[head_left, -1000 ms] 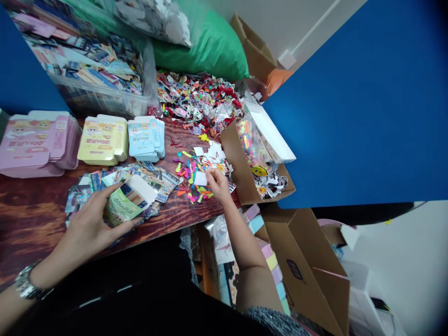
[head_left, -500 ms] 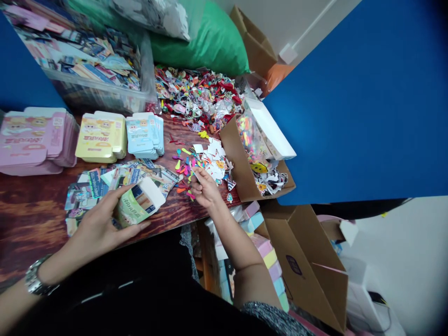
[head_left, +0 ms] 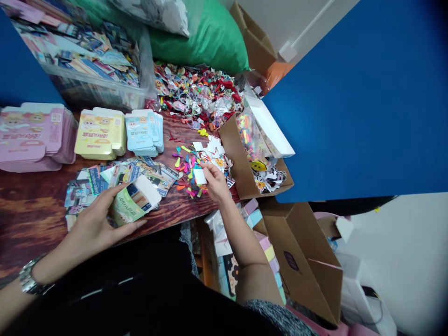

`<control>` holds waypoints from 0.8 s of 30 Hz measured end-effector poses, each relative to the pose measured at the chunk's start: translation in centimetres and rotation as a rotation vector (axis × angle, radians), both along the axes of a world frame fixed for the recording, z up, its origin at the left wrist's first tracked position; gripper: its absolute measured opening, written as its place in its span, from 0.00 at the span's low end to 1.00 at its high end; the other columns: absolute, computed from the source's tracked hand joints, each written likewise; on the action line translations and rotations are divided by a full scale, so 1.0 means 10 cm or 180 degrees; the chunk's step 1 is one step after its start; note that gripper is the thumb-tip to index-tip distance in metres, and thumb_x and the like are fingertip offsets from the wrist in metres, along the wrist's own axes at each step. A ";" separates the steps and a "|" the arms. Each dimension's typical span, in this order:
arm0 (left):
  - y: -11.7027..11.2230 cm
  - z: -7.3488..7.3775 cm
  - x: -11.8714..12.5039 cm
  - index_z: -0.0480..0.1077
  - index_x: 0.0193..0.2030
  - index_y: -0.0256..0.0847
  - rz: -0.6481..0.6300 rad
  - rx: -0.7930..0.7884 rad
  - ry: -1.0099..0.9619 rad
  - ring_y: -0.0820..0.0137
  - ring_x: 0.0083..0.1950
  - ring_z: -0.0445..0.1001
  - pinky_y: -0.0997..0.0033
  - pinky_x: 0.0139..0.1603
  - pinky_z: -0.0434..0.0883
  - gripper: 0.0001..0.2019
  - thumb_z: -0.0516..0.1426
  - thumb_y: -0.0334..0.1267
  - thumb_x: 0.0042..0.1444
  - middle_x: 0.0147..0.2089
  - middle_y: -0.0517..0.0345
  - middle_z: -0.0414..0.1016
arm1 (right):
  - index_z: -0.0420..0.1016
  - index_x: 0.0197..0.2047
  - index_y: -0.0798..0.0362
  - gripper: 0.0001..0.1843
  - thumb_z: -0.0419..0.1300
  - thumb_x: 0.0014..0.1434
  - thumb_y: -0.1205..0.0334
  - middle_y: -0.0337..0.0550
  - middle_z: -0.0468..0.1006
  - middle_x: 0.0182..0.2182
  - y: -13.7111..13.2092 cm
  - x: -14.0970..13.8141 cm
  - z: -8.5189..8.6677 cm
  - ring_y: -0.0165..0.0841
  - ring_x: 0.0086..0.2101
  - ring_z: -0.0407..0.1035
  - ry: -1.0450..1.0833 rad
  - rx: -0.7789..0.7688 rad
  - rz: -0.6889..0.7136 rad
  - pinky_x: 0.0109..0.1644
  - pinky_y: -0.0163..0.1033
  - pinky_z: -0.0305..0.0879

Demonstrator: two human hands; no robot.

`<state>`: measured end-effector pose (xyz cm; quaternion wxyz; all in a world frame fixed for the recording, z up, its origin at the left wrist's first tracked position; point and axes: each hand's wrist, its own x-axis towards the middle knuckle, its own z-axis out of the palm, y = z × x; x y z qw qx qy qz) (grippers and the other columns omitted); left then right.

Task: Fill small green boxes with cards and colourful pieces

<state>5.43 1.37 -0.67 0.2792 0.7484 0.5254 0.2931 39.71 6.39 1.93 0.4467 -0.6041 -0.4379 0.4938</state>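
Note:
My left hand (head_left: 96, 217) is closed around a small green printed carton (head_left: 128, 207), tilted with its white flap (head_left: 150, 190) open toward the right. Inside the carton, the edges of cards show. My right hand (head_left: 216, 182) pinches a small white square sticker or card (head_left: 199, 176) between thumb and fingers. It hovers over a pile of colourful balloons (head_left: 185, 161), beside a heap of white-backed sticker cutouts (head_left: 214, 150). Picture cards (head_left: 87, 186) lie spread on the table behind the carton.
Stacks of flat pink boxes (head_left: 28, 135), yellow boxes (head_left: 100, 135) and blue boxes (head_left: 143, 133) line the left. Farther back are a plastic bin (head_left: 101, 86) of cards and a trinket heap (head_left: 199, 93). A cardboard box (head_left: 234, 158) stands at right; a larger carton (head_left: 297, 261) sits below.
My right hand has moved slightly right, and the white square in its fingers now faces the camera. My left hand and the green carton have shifted only a little.

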 end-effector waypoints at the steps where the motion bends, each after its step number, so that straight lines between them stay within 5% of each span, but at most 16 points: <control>1: 0.00 0.00 -0.01 0.60 0.69 0.43 0.0023 -0.0026 -0.0006 0.51 0.56 0.78 0.52 0.60 0.74 0.43 0.62 0.64 0.52 0.61 0.46 0.74 | 0.76 0.48 0.51 0.20 0.60 0.63 0.44 0.38 0.75 0.35 0.00 0.09 -0.04 0.27 0.28 0.64 -0.0458 0.0080 0.0110 0.31 0.32 0.62; 6: -0.01 -0.01 -0.03 0.60 0.70 0.42 0.0076 -0.0029 0.0024 0.51 0.55 0.78 0.52 0.60 0.74 0.44 0.62 0.65 0.52 0.61 0.45 0.74 | 0.80 0.43 0.52 0.16 0.62 0.60 0.48 0.38 0.77 0.30 -0.14 0.38 -0.13 0.29 0.28 0.64 -0.1313 0.0028 0.0613 0.33 0.33 0.59; 14: 0.00 0.04 0.01 0.60 0.70 0.43 0.0007 0.0031 0.0033 0.53 0.58 0.77 0.56 0.61 0.74 0.44 0.61 0.68 0.53 0.62 0.47 0.73 | 0.81 0.46 0.52 0.15 0.61 0.64 0.51 0.36 0.76 0.27 -0.39 0.40 -0.22 0.30 0.27 0.66 -0.1852 -0.0051 0.0874 0.34 0.34 0.59; 17: 0.01 0.03 -0.01 0.59 0.70 0.43 0.0005 -0.0021 0.0015 0.53 0.57 0.77 0.56 0.60 0.74 0.44 0.61 0.67 0.54 0.62 0.47 0.73 | 0.80 0.51 0.51 0.19 0.66 0.62 0.49 0.42 0.79 0.35 -0.47 0.38 -0.16 0.34 0.34 0.71 -0.2147 0.0004 0.0902 0.42 0.37 0.65; 22: 0.01 -0.02 -0.01 0.58 0.71 0.43 -0.0008 -0.0092 0.0036 0.52 0.56 0.78 0.54 0.59 0.74 0.45 0.61 0.67 0.53 0.61 0.46 0.73 | 0.67 0.70 0.46 0.47 0.76 0.52 0.45 0.55 0.70 0.60 -0.56 0.27 -0.14 0.45 0.52 0.72 -0.3045 -0.0389 0.1053 0.55 0.47 0.70; 24: 0.01 -0.02 0.01 0.59 0.71 0.43 -0.0033 -0.0080 0.0053 0.51 0.57 0.78 0.54 0.60 0.74 0.45 0.61 0.67 0.53 0.61 0.46 0.74 | 0.65 0.71 0.46 0.45 0.74 0.54 0.47 0.56 0.70 0.61 -0.56 0.22 -0.18 0.48 0.56 0.71 -0.3174 -0.0492 0.1058 0.58 0.50 0.69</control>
